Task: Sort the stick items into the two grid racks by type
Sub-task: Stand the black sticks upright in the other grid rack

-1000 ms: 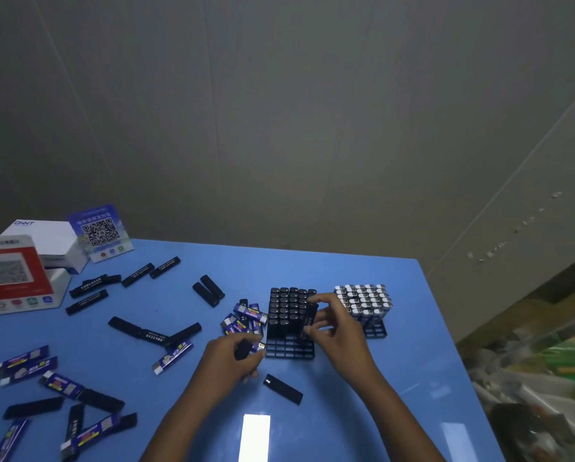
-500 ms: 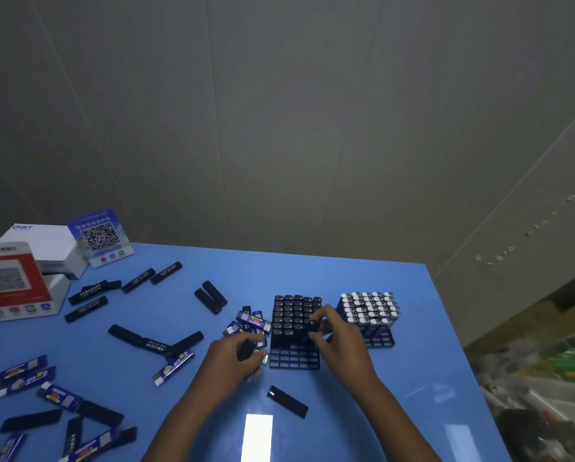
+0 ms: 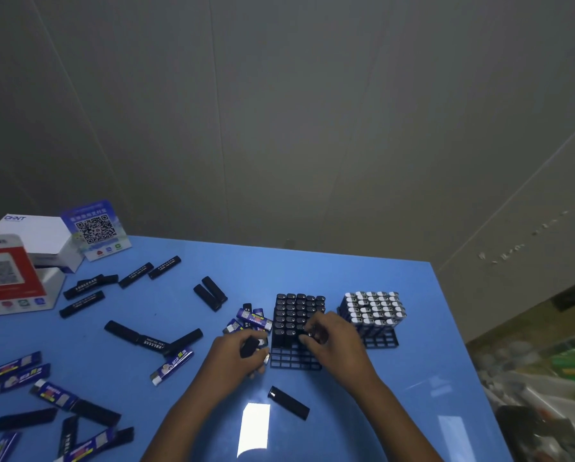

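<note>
Seating a black stick in the black rack (image 3: pixel 296 358), the right hand (image 3: pixel 332 341) pinched it; the left hand (image 3: pixel 236 358) gripped another black stick (image 3: pixel 249 346), likely next.

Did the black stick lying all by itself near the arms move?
No. The lone black stick lies in the same spot as before, just in front of the near edge of the black rack, angled the same way.

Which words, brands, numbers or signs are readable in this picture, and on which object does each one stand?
"CHNT": blue brand mark on the white box.
Blue sign: a QR code; its text is too small to read.
Red sign: a blurred QR code; its text is unreadable.
Black sticks: white print, too small.
Blue sticks: labels blurred.
</note>
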The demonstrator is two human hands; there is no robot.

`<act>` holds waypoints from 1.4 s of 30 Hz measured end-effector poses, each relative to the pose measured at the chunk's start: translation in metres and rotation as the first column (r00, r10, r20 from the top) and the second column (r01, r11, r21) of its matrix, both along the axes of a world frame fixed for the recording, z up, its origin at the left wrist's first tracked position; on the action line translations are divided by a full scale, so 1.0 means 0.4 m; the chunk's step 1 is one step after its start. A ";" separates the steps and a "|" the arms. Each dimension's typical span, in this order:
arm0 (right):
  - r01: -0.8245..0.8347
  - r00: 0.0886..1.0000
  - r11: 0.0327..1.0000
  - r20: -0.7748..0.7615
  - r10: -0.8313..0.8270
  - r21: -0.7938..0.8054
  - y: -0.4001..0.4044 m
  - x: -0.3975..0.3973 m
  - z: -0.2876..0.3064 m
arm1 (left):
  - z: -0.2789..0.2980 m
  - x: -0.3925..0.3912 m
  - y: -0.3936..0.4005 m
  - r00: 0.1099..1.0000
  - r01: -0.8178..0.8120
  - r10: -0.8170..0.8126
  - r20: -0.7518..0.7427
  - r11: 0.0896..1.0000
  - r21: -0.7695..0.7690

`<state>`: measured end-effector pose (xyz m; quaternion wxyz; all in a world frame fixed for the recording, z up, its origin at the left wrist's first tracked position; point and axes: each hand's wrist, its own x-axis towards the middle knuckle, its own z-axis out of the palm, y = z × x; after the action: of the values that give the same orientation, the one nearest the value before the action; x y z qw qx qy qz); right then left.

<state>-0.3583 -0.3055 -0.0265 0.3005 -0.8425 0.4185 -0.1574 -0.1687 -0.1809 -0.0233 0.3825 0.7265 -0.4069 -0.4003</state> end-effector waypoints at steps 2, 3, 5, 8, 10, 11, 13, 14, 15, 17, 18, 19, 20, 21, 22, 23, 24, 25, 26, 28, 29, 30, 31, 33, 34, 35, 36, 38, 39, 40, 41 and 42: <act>-0.033 0.999 0.999 -0.021 0.032 -0.026 -0.002 0.003 -0.003 | -0.008 0.005 -0.003 1.000 -0.004 0.004 0.011 1.000 0.008; -0.047 0.998 0.998 -0.037 0.046 -0.028 -0.001 0.005 -0.004 | -0.010 0.007 -0.004 1.000 -0.002 0.002 0.013 1.000 0.012; -0.062 0.997 0.998 -0.049 0.061 -0.031 0.002 0.007 -0.006 | -0.013 0.009 -0.006 1.000 0.004 -0.004 -0.001 1.000 0.015; -0.058 0.998 0.998 -0.039 0.057 -0.025 0.008 0.008 -0.007 | -0.017 0.013 -0.009 1.000 0.008 -0.008 -0.010 1.000 0.016; -0.049 0.998 0.998 -0.032 0.048 -0.027 0.011 0.011 -0.011 | -0.019 0.016 -0.012 1.000 0.009 -0.009 -0.009 1.000 0.018; -0.053 0.998 0.998 -0.027 0.052 -0.038 0.012 0.013 -0.014 | -0.018 0.017 -0.014 1.000 0.010 -0.010 -0.012 1.000 0.015; -0.070 0.997 0.995 -0.030 0.068 -0.077 0.013 0.017 -0.019 | -0.016 0.017 -0.017 1.000 0.007 -0.007 -0.021 1.000 0.004; -0.080 0.996 0.991 -0.039 0.076 -0.103 0.012 0.020 -0.019 | -0.017 0.017 -0.019 1.000 0.004 -0.004 -0.017 1.000 -0.002; -0.089 0.995 0.988 -0.049 0.084 -0.129 0.012 0.022 -0.020 | -0.017 0.017 -0.020 1.000 0.003 -0.003 -0.010 1.000 -0.003; -0.107 0.993 0.980 -0.062 0.098 -0.170 0.011 0.026 -0.021 | -0.020 0.019 -0.022 1.000 0.003 -0.003 0.010 1.000 -0.002; -0.113 0.992 0.975 -0.070 0.102 -0.190 0.011 0.026 -0.023 | -0.019 0.020 -0.022 1.000 0.004 -0.004 0.020 1.000 0.000; -0.117 0.991 0.970 -0.084 0.101 -0.211 0.012 0.027 -0.026 | -0.019 0.020 -0.022 1.000 0.004 -0.004 0.023 1.000 0.001; -0.118 0.990 0.966 -0.101 0.096 -0.232 0.013 0.027 -0.030 | -0.018 0.019 -0.021 1.000 0.005 -0.005 0.017 1.000 0.000; -0.111 0.990 0.962 -0.111 0.086 -0.248 0.014 0.027 -0.033 | -0.016 0.018 -0.019 1.000 0.006 -0.006 0.012 1.000 0.001; -0.103 0.991 0.961 -0.115 0.075 -0.256 0.016 0.027 -0.036 | -0.016 0.018 -0.018 1.000 0.006 -0.006 0.014 1.000 0.001; -0.096 0.991 0.961 -0.113 0.068 -0.260 0.018 0.028 -0.037 | -0.016 0.019 -0.016 1.000 0.002 -0.002 0.021 1.000 0.002; -0.092 0.992 0.960 -0.108 0.066 -0.265 0.020 0.029 -0.037 | -0.017 0.021 -0.013 1.000 -0.001 0.000 0.029 1.000 0.005; -0.092 0.993 0.958 -0.101 0.067 -0.273 0.022 0.030 -0.037 | -0.016 0.021 -0.011 0.999 0.000 -0.001 0.035 1.000 0.010; -0.094 0.993 0.955 -0.095 0.070 -0.281 0.024 0.031 -0.036 | -0.014 0.021 -0.008 0.999 0.004 -0.005 0.037 1.000 0.011; -0.101 0.993 0.953 -0.088 0.079 -0.285 0.025 0.030 -0.035 | -0.005 0.015 -0.003 1.000 0.006 -0.006 0.024 1.000 0.009; -0.105 0.993 0.955 -0.085 0.084 -0.278 0.025 0.029 -0.034 | -0.001 0.011 0.000 1.000 0.001 -0.001 0.017 1.000 0.004; -0.106 0.993 0.959 -0.080 0.088 -0.264 0.024 0.026 -0.035 | 0.005 0.007 0.004 1.000 -0.003 0.003 0.012 1.000 -0.001; -0.103 0.994 0.965 -0.065 0.090 -0.243 0.023 0.023 -0.036 | 0.012 0.001 0.007 1.000 -0.006 0.006 0.005 1.000 -0.008; -0.068 0.998 0.985 0.001 0.069 -0.157 0.024 0.015 -0.034 | 0.023 -0.008 0.014 1.000 -0.005 0.005 -0.005 1.000 -0.017; -0.041 0.998 0.994 0.051 0.046 -0.103 0.027 0.012 -0.028 | 0.028 -0.013 0.017 1.000 -0.003 0.002 -0.016 1.000 -0.020; -0.014 0.995 0.999 0.100 0.019 -0.049 0.031 0.009 -0.019 | 0.035 -0.020 0.021 0.999 0.001 -0.001 -0.032 1.000 -0.025; 0.008 0.989 1.000 0.148 -0.008 -0.001 0.037 0.006 -0.008 | 0.041 -0.027 0.025 0.999 0.004 -0.005 -0.047 1.000 -0.029; 0.032 0.969 0.995 0.243 -0.053 0.092 0.052 -0.001 0.021 | 0.051 -0.042 0.033 0.998 0.024 -0.025 -0.059 0.999 -0.029; 0.032 0.956 0.989 0.284 -0.072 0.141 0.060 -0.006 0.039 | 0.053 -0.050 0.037 0.997 0.037 -0.038 -0.061 0.999 -0.024; 0.023 0.943 0.982 0.322 -0.083 0.186 0.068 -0.012 0.057 | 0.055 -0.058 0.040 0.997 0.050 -0.051 -0.056 0.999 -0.013; 0.001 0.931 0.975 0.356 -0.083 0.224 0.076 -0.020 0.075 | 0.058 -0.068 0.043 0.997 0.066 -0.066 -0.045 0.998 0.005; -0.033 0.921 0.967 0.383 -0.068 0.251 0.084 -0.027 0.091 | 0.060 -0.078 0.046 0.996 0.087 -0.086 -0.027 0.996 0.024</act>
<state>-0.3691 -0.2719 0.0099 0.4810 -0.7454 0.3746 -0.2695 -0.1997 -0.1626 0.0008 0.3608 0.7078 -0.4278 -0.4310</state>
